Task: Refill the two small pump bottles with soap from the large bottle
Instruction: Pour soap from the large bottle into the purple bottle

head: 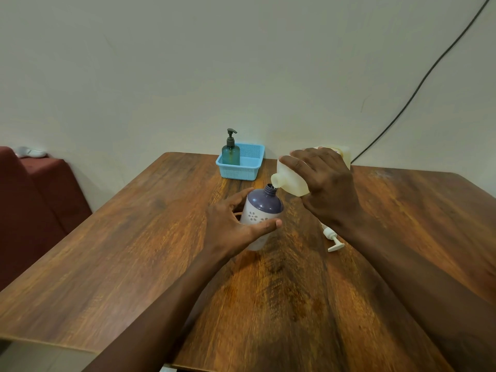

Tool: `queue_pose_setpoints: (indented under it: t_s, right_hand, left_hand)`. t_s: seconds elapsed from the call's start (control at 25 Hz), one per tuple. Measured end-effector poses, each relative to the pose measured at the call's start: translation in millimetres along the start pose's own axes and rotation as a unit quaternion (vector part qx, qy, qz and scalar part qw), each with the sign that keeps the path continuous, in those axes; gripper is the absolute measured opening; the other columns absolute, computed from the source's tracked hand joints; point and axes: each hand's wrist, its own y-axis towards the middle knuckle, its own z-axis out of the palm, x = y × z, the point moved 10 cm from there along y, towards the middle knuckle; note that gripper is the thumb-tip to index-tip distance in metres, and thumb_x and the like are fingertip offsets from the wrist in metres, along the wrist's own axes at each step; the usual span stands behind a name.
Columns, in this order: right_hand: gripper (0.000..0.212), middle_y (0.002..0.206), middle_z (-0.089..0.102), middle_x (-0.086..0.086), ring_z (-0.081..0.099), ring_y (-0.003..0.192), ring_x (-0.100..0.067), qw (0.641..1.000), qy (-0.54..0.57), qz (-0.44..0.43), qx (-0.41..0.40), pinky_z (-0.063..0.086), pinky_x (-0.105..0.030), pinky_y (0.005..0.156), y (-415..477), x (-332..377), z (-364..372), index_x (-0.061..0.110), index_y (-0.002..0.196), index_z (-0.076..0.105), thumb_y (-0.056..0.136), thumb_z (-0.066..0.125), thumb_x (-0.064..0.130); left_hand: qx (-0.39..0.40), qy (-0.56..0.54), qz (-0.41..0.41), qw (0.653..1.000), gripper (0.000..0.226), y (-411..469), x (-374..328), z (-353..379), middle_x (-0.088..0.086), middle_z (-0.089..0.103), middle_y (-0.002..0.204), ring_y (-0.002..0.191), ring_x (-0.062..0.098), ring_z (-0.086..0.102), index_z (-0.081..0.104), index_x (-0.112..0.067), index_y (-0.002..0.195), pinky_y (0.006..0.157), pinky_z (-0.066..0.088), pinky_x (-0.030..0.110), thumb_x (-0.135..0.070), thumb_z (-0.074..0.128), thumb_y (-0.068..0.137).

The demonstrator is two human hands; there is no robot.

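A small bottle [261,210] with a purple top and a white flowered body stands mid-table, its neck uncovered. My left hand [230,226] wraps around its body. My right hand [326,183] grips the large pale cream bottle [291,179], tipped sideways with its mouth right over the small bottle's neck. A white pump head [331,238] lies on the table under my right wrist. The second small bottle [230,150], teal with a dark pump, stands in a blue basket [249,167] at the table's far edge.
The wooden table [134,251] runs to the wall at the back. A dark red seat [35,200] stands to the left. A black cable [418,84] hangs down the wall at the right.
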Motion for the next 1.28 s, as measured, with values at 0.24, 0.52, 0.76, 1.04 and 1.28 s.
queue_pose_setpoints:
  t_s: [0.24,0.52,0.76,1.04,1.28]
  right_hand:
    - [0.074,0.132,0.066,-0.015,0.062,0.120,-0.037,1.000,0.000,-0.001,-0.002,0.047,-0.054,0.104,1,2,-2,0.014,0.139,0.060,0.071,0.089,0.013]
    - [0.076,0.131,0.067,-0.016,0.063,0.119,-0.038,1.000,-0.002,-0.008,-0.007,0.047,-0.055,0.103,2,4,-4,0.013,0.138,0.061,0.069,0.092,0.013]
    - [0.078,0.132,0.067,-0.015,0.062,0.120,-0.037,1.000,-0.004,-0.005,-0.008,0.047,-0.054,0.104,4,3,-7,0.013,0.138,0.061,0.067,0.091,0.011]
    - [0.076,0.134,0.066,-0.014,0.061,0.122,-0.037,1.000,-0.003,-0.005,0.000,0.046,-0.054,0.106,4,-1,-6,0.015,0.139,0.059,0.070,0.090,0.015]
    - [0.076,0.135,0.065,-0.016,0.062,0.123,-0.038,1.000,-0.002,-0.005,0.001,0.046,-0.057,0.107,6,-6,-3,0.014,0.140,0.059,0.071,0.091,0.016]
  left_hand:
    - [0.005,-0.001,0.000,1.000,0.078,0,-1,1,-0.013,0.075,0.121,0.104,-0.002,0.071,0.067,-0.025,0.136,0.084,0.063,0.031,-0.056,0.092,0.069]
    - [0.005,-0.009,0.004,1.000,0.080,0,-1,1,-0.014,0.075,0.121,0.105,-0.003,0.071,0.067,-0.026,0.136,0.083,0.062,0.027,-0.063,0.089,0.068]
    - [0.007,-0.012,-0.001,1.000,0.077,-4,-1,0,-0.018,0.074,0.119,0.105,-0.006,0.069,0.067,-0.032,0.133,0.083,0.056,0.014,-0.060,0.090,0.066]
    - [0.004,-0.011,-0.003,1.000,0.076,-5,1,1,-0.016,0.074,0.120,0.106,-0.004,0.069,0.068,-0.029,0.134,0.083,0.058,0.018,-0.051,0.095,0.067]
    - [0.005,-0.006,-0.002,1.000,0.078,-5,3,1,-0.016,0.074,0.121,0.107,-0.005,0.069,0.067,-0.029,0.135,0.083,0.058,0.018,-0.055,0.093,0.066]
